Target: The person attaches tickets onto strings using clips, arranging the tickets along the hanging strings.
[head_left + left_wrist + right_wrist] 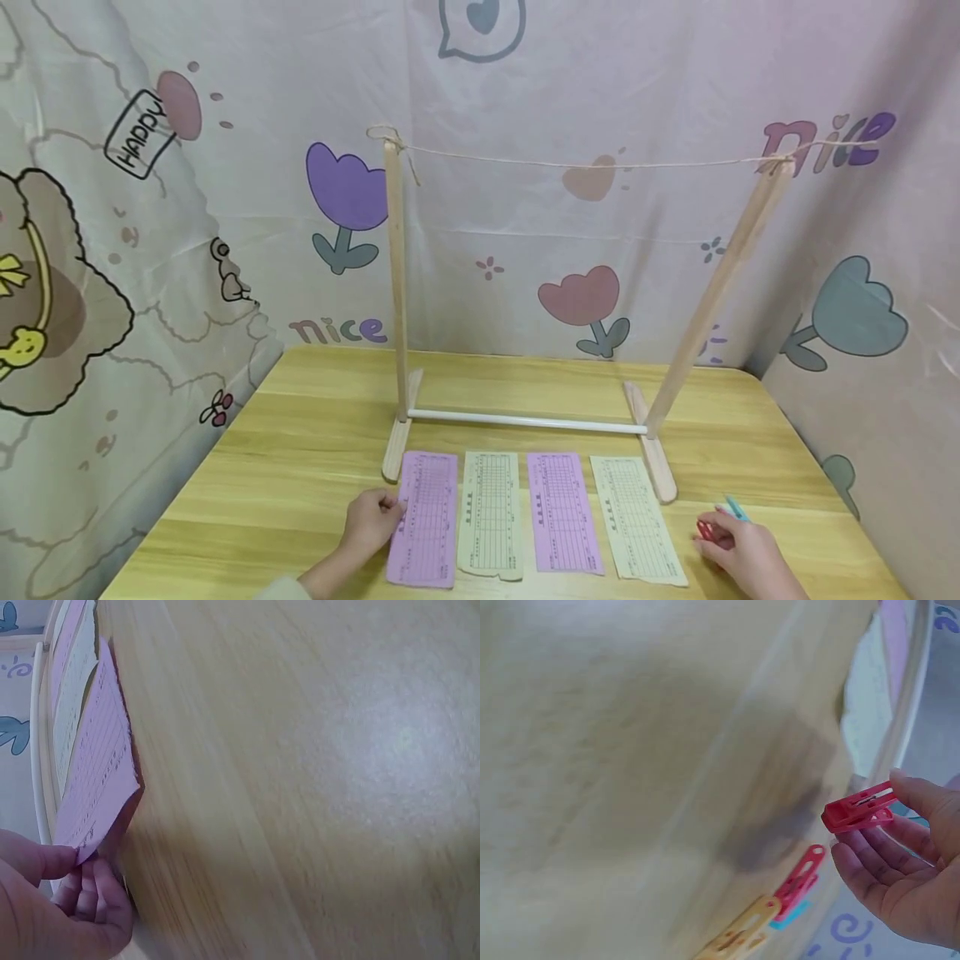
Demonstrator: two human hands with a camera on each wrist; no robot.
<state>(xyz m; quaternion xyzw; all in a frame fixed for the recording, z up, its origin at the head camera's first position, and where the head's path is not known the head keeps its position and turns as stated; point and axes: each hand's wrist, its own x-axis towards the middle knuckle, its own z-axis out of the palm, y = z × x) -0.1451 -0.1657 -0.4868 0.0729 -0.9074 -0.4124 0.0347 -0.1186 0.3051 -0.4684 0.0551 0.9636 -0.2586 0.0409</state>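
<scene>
My left hand [369, 525] pinches the left edge of the leftmost purple printed slip [426, 525]. In the left wrist view that purple slip [101, 757] is lifted and bent at the edge between thumb and fingers. At the right, my right hand [753, 557] holds a red clothespin [859, 810] between thumb and fingers, just above the table. Below it lie another red clothespin [799, 881], a yellow clothespin [742, 926] and a blue clothespin [789, 916]. Beside the held slip lie a pale green slip [490, 517], a second purple slip [564, 512] and another green slip [636, 521].
Behind the slips stands a wooden frame with a left post [397, 283] and a right post [720, 292]. A thin string [525, 161] spans their tops, and a white rod [525, 421] joins their feet. Printed cloth [480, 100] hangs around the wooden table [247, 475].
</scene>
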